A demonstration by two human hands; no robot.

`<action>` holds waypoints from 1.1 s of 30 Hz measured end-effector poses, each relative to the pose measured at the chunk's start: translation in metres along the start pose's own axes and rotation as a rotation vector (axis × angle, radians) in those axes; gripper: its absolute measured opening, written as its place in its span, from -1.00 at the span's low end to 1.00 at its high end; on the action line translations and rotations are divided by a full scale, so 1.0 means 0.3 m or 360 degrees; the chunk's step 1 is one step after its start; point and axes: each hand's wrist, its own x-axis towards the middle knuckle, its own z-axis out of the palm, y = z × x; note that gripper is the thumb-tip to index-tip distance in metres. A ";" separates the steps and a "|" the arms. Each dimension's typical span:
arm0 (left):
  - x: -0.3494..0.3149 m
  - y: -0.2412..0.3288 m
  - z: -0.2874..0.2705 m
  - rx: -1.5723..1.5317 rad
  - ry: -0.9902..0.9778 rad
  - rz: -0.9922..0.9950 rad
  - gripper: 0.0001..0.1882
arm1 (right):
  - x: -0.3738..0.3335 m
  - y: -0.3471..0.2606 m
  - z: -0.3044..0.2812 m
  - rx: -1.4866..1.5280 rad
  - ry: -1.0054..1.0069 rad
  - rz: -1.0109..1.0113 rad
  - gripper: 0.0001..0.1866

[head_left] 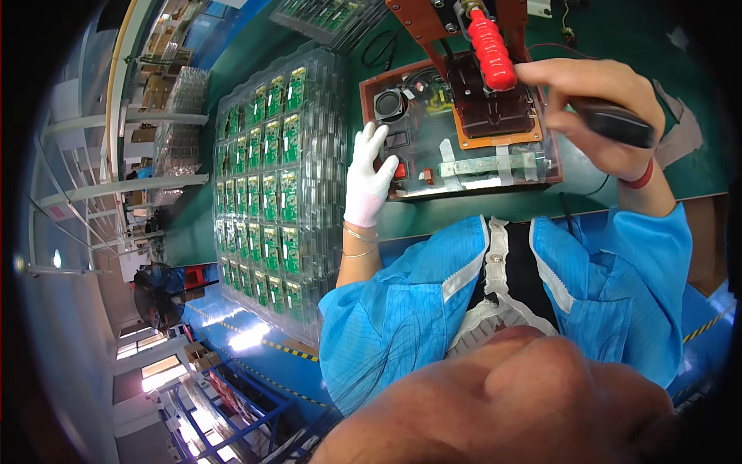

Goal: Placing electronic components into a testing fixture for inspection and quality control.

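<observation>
Two hands are visible in the head view, both at a green work table (pixel 618 39). The left hand (pixel 368 174), in a white knit glove, is positioned at the left edge of a flat rectangular box with a red-brown frame and a clear top (pixel 366 100). Its fingers are spread and grip nothing visible; the thumb lies just beside a small red switch (pixel 399 172). Whether the thumb presses the switch cannot be determined.

The right hand (pixel 599 108), bare, is partly curled around a smooth, black, elongated handheld object (pixel 616 124). Its extended index finger reaches the lower end of a red, ribbed, cylindrical handle (pixel 493 54); the fingers are not wrapped around this handle. The handle is mounted on an orange-brown metal press frame (pixel 417 17) at the far side of the box. Below the handle, an orange rectangular plate (pixel 502 142) surrounds a dark block on the box top.

A round black speaker (pixel 390 105) is located at the upper left of the box. To the left of the box, stacked clear plastic trays (pixel 337 178) carry rows of green circuit boards (pixel 270 203). A black fan (pixel 160 296) stands beyond the table, over a blue floor (pixel 267 363).
</observation>
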 end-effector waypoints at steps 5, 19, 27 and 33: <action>0.005 0.018 0.017 0.0155 0.0024 0.0083 -0.42 | -0.206 0.004 0.006 0.0148 0.0450 0.0642 -0.54; 0.015 0.076 0.038 -0.0205 0.0258 0.0005 -0.53 | -0.473 0.013 0.053 -0.0190 0.0062 0.1663 -0.43; 0.013 0.079 0.037 -0.0198 0.0274 0.0034 -0.55 | -0.481 0.017 0.068 -0.0358 0.0098 0.1530 -0.43; 0.013 0.083 0.038 -0.0269 0.0257 -0.0020 -0.52 | -0.498 0.033 0.065 -0.0282 0.0120 0.1641 -0.56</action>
